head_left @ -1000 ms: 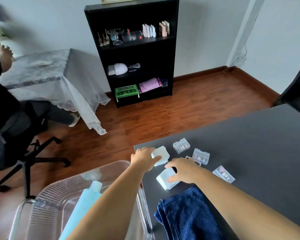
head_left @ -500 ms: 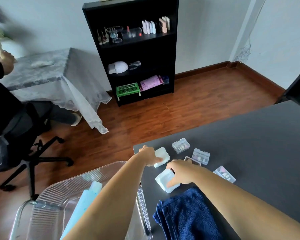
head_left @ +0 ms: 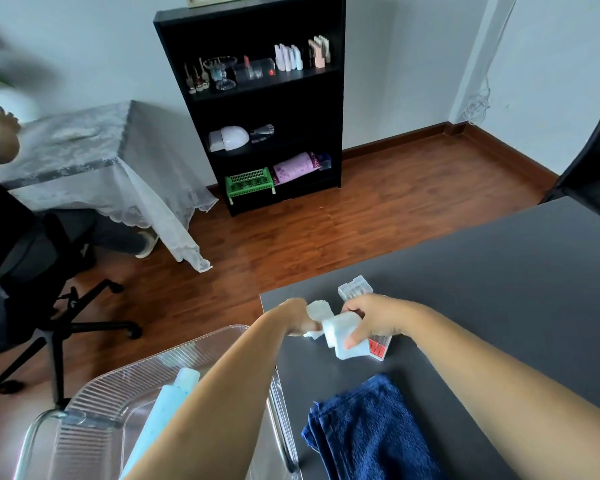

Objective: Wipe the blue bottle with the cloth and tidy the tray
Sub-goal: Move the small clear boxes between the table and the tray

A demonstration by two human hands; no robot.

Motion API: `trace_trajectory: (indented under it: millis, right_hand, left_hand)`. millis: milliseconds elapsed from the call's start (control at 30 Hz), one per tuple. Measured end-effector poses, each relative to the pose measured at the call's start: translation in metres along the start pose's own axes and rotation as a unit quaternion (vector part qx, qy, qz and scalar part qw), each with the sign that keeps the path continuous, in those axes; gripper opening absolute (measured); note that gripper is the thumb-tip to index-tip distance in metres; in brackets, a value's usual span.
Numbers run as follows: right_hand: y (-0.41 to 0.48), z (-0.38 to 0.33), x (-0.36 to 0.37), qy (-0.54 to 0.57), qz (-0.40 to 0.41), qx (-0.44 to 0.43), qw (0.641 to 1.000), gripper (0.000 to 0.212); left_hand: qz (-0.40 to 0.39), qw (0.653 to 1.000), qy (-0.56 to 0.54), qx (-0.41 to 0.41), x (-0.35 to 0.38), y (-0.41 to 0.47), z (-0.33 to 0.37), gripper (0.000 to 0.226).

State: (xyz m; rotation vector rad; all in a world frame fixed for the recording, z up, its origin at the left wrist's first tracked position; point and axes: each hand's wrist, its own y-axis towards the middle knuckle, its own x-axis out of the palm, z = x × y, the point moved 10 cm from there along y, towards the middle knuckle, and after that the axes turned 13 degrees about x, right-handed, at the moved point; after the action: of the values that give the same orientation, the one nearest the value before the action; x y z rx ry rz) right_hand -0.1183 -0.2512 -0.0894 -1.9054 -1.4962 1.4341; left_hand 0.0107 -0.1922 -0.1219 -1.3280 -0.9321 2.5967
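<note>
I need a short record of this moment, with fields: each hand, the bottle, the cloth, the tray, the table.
left hand: closed on a small white box
right hand: holds a larger white box
blue bottle: lying in the tray, partly hidden by the left arm
tray: clear plastic, left of the table
cloth: dark blue, folded, on the table, untouched
table: dark grey; a clear box behind the hands

Home room: cosmetics bookshelf (head_left: 257, 98), lace-clothed table (head_left: 94, 157).
</note>
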Motion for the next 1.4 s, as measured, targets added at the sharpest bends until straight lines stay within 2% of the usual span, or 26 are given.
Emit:
trace_trajectory:
  millis: [67,200,300,433,533,633,833,1033,1200,1300,1400]
  right_hand:
    - [-0.001,0.003,-0.008,0.034,0.004,-0.002,0.999,0.036]
    - [-0.003,0.007,-0.016,0.076,0.021,-0.009,0.997,0.034]
    - [-0.006,0.004,-0.022,0.108,0.034,-0.021,0.993,0.041]
    - [-0.015,-0.018,-0.030,0.153,0.054,-0.053,0.985,0.030]
    - [-0.025,-0.044,-0.029,0.158,0.067,-0.067,0.983,0.026]
    - [-0.034,-0.076,-0.013,0.184,0.068,-0.090,0.976,0.024]
    - [-0.048,-0.138,0.052,0.237,0.043,-0.102,0.965,0.020]
    - [-0.039,-0.172,0.127,0.287,0.054,-0.053,0.955,0.024]
    - [-0.015,-0.144,0.187,0.342,0.100,0.056,0.933,0.020]
    - [-0.002,-0.117,0.215,0.378,0.118,0.118,0.911,0.025]
    - [0.014,-0.090,0.237,0.445,0.163,0.169,0.864,0.032]
  left_hand:
    - [0.009,1.000,-0.014,-0.001,0.002,0.000,0.000,0.052]
    - [0.075,0.996,-0.052,-0.007,-0.008,-0.010,-0.007,0.062]
    - [0.112,0.988,-0.109,-0.009,-0.020,-0.025,-0.016,0.062]
    - [0.164,0.968,-0.191,-0.004,-0.046,-0.056,-0.034,0.061]
    - [0.211,0.960,-0.185,0.000,-0.074,-0.087,-0.055,0.053]
    - [0.209,0.966,-0.150,0.012,-0.090,-0.114,-0.082,0.036]
    - [0.176,0.973,-0.147,0.017,-0.097,-0.143,-0.143,0.031]
    - [0.126,0.985,-0.105,0.055,-0.077,-0.137,-0.181,0.030]
    - [0.089,0.990,-0.092,0.063,-0.033,-0.124,-0.205,0.038]
    - [0.089,0.990,-0.083,0.069,-0.013,-0.118,-0.207,0.036]
    - [0.082,0.991,-0.057,0.088,0.006,-0.104,-0.202,0.037]
